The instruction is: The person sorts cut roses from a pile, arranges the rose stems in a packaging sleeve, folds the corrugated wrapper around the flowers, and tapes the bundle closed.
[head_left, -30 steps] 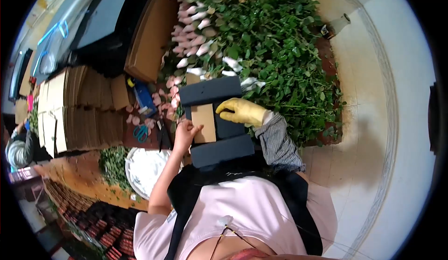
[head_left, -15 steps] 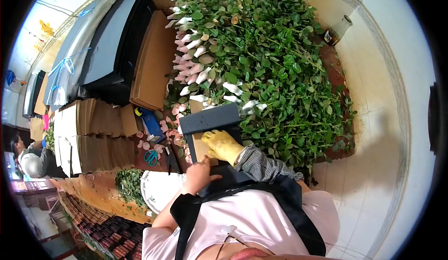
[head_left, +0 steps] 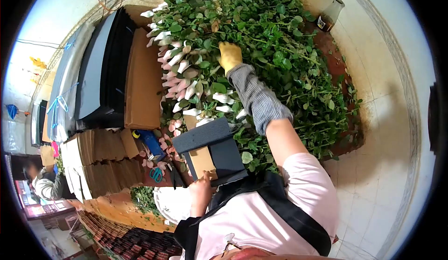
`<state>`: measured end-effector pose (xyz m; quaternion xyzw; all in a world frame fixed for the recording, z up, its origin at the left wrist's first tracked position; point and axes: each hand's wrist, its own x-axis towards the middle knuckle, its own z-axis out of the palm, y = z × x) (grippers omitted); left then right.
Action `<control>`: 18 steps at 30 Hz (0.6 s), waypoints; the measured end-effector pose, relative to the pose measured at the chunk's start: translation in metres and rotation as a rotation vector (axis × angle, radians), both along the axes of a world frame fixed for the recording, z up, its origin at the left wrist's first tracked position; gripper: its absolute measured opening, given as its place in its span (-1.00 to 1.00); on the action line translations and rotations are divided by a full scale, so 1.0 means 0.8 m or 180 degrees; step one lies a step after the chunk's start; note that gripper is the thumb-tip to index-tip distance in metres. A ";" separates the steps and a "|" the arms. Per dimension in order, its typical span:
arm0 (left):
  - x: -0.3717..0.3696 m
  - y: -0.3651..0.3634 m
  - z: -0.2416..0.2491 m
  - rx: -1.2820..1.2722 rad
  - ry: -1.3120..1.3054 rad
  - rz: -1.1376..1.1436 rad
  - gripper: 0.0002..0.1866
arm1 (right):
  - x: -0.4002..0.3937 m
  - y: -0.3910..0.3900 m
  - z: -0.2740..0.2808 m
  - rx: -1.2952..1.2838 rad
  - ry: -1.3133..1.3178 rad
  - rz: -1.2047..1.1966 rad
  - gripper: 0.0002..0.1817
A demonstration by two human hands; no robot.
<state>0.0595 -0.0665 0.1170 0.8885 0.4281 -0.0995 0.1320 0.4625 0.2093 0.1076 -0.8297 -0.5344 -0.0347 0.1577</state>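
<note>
My left hand (head_left: 200,194), bare, is at the near edge of a tan cardboard piece (head_left: 201,159), its fingers closed on that edge. Under the cardboard lies a black board (head_left: 227,156), with a ribbed dark strip (head_left: 201,135) across its far end. My right hand (head_left: 230,56), in a yellow glove and grey knitted sleeve, reaches over a big heap of roses (head_left: 280,73) and touches leaves and stems. Its fingertips are partly sunk in the foliage, so their grip is hidden. White and pink sleeved rose heads (head_left: 190,90) point left.
Left of the roses stand cardboard sheets (head_left: 143,80) and dark panels (head_left: 100,64). Nearer are stacked cardboard pieces (head_left: 109,150), teal scissors (head_left: 156,174), a blue tool (head_left: 151,141) and loose petals. A glass bottle (head_left: 329,15) stands at the back right. Another person (head_left: 49,185) is at far left.
My gloved right hand has left the cardboard and moved forward over the roses. My left hand stays at the cardboard's near edge. The view has shifted slightly.
</note>
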 end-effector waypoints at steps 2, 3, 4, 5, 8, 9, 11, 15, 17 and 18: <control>-0.001 -0.001 -0.003 0.0045 -0.0119 -0.0005 -0.23 | 0.021 0.032 -0.013 0.0394 0.0119 -0.0151 -0.72; -0.001 0.000 -0.002 0.0051 -0.0112 -0.0004 -0.23 | 0.025 0.035 0.000 0.0698 0.0102 -0.0108 -0.84; -0.001 0.000 -0.001 0.0042 -0.0025 0.0000 -0.23 | 0.015 0.015 0.035 0.1140 0.0024 0.0138 -0.85; 0.001 0.000 -0.001 0.0036 0.0039 0.0003 -0.23 | 0.002 -0.009 0.075 0.1407 -0.0099 0.0313 -0.85; 0.002 0.004 0.002 0.0008 0.0053 -0.0121 -0.24 | -0.006 -0.053 0.134 0.1689 -0.1012 0.0469 -0.84; 0.003 0.004 0.004 0.0066 -0.0027 -0.0168 -0.26 | 0.010 -0.059 0.124 0.1642 -0.0857 0.0535 -0.83; 0.003 0.004 0.007 0.0082 -0.0109 -0.0193 -0.29 | 0.051 -0.075 0.097 0.0691 -0.0993 0.0543 -0.78; 0.005 0.013 0.013 0.0095 -0.0106 -0.0364 -0.36 | 0.063 -0.140 0.092 0.0014 -0.0755 0.0618 -0.66; 0.002 0.007 0.010 0.0196 -0.0133 -0.0461 -0.38 | 0.027 -0.151 0.110 0.0199 -0.0339 0.0576 -0.62; 0.001 0.005 0.008 0.0208 -0.0140 -0.0438 -0.38 | 0.018 -0.150 0.104 0.0640 -0.0135 0.0775 -0.63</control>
